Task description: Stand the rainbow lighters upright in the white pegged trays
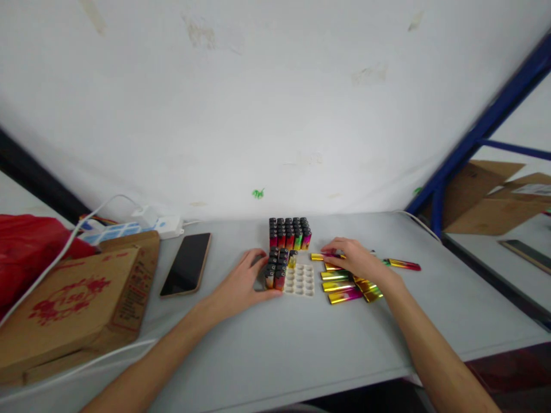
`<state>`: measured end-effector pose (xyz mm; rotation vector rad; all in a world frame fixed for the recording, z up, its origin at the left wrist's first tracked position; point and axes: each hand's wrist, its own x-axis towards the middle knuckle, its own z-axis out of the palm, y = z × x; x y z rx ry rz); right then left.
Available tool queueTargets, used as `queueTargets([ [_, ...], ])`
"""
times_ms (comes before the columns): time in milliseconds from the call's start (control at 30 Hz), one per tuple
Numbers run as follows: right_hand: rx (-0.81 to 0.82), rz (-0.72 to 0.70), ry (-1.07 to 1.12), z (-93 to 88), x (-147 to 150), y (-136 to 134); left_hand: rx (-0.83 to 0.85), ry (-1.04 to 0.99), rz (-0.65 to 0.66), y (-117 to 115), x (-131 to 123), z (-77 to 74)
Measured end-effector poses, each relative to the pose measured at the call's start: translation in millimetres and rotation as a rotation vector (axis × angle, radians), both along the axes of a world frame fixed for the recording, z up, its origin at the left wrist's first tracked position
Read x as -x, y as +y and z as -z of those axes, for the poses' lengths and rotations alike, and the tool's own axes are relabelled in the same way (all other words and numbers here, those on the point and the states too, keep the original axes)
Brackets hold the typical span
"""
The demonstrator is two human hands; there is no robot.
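A pale tray with round sockets (300,281) lies mid-table, several dark-topped lighters (279,269) standing in its left part. Around their left side curves my left hand (247,284), fingers apart, thumb at the tray's front edge. One lighter with a clear yellowish body (293,261) stands beside them. Behind is a block of coloured lighters (289,234). My right hand (350,258) is over the shiny metallic sleeves (340,285) right of the tray, its fingertips at a gold one (318,257); its grip on that piece is unclear.
A phone (187,264) lies left of the tray. Farther left are a cardboard box (73,310), a power strip (116,230), white cables and a red bag (34,252). A blue frame (482,126) and open carton (486,201) stand at right.
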<state>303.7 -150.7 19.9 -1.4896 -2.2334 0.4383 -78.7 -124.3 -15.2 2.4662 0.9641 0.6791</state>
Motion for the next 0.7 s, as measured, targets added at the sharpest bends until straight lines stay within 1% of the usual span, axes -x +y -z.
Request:
queueTargets([
  [67,-0.029,0.012,0.054,2.3,3.5,0.3,0.003,0.000,-0.001,-0.2,0.0,-1.1],
  [133,-0.099,0.059,0.158,2.8,5.6,0.5,0.006,-0.006,0.001,-0.8,-0.1,-2.6],
  [200,-0.151,0.131,0.315,2.6,6.8,1.2,0.010,-0.017,0.003,-1.5,-0.2,-3.9],
  [267,-0.146,0.210,0.524,2.4,9.4,2.7,0.014,-0.022,-0.003,-2.0,-0.2,-4.3],
  [400,-0.003,0.329,0.995,1.4,23.5,4.7,0.018,-0.023,-0.005,-1.6,0.4,-1.7],
  [467,0.088,0.352,1.165,-0.5,34.4,3.7,0.013,-0.035,0.000,-1.1,0.6,0.2],
  [567,0.195,0.323,1.266,-5.8,52.3,-0.4,0.002,-0.048,-0.001,-0.6,0.4,2.1],
  [700,0.307,0.195,1.269,-11.7,72.9,-7.3,0.000,-0.031,-0.005,-1.3,-0.4,1.3],
])
